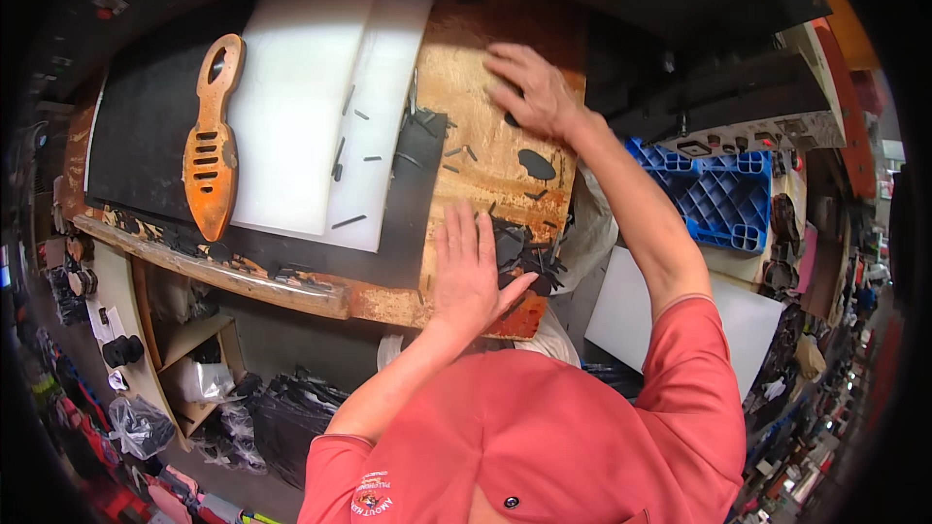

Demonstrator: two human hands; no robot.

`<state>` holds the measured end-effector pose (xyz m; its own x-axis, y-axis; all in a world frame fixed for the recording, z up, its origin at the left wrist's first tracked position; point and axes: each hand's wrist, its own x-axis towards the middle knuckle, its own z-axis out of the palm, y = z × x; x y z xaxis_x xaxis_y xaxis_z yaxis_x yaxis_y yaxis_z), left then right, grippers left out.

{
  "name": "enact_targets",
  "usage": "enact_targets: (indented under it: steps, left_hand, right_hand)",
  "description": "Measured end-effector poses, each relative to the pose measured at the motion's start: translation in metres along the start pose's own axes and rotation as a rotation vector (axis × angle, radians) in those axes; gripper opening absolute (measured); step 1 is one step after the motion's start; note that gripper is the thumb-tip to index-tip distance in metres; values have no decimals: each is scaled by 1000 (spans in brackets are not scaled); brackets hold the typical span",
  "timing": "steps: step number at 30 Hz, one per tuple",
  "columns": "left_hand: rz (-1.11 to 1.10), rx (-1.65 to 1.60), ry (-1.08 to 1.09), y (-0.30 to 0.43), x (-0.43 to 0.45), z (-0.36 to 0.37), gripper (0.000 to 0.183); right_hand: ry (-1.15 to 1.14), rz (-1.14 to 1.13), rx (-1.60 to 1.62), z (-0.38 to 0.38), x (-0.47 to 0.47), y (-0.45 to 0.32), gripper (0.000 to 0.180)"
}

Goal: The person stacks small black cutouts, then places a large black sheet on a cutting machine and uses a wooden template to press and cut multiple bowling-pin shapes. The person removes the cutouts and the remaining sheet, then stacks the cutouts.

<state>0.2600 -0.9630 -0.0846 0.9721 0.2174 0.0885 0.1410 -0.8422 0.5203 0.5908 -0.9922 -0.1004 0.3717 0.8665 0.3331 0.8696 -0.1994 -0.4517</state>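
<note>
My left hand (466, 269) lies palm down with its fingers apart on the worn wooden table, its thumb beside a pile of small black scraps (535, 258). Farther up the table, my right hand (530, 91) reaches over the wood with bent, slightly blurred fingers; a bit of dark material shows by its palm, and whether it is held is not clear. A black oval piece (536, 164) lies below that hand. To the left, an orange sole-shaped tool (211, 138) with slots and a handle rests on a black sheet (149, 109) next to white boards (298, 94).
Thin black offcuts lie on the white boards and wood. A rounded wooden rail (218, 269) edges the table at front left. On the right are a blue plastic pallet (710, 196), a machine's control panel (757, 138) and a white board (677, 320). Shelves (200, 342) stand below left.
</note>
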Motion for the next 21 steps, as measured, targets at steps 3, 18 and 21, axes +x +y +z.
enact_targets:
  steps: [3, 18, 21]
  left_hand:
    - [24, -6, -3, 1, 5, 1, 117]
    - [0, -15, -27, 6, 10, -3, 123]
    - [7, 10, 8, 10, 19, -1, 123]
  right_hand:
    - [55, -129, 112, -2, -7, -9, 41]
    - [-36, -20, 174, 7, 30, 5, 42]
    - [46, -261, 212, -3, -22, -25, 28]
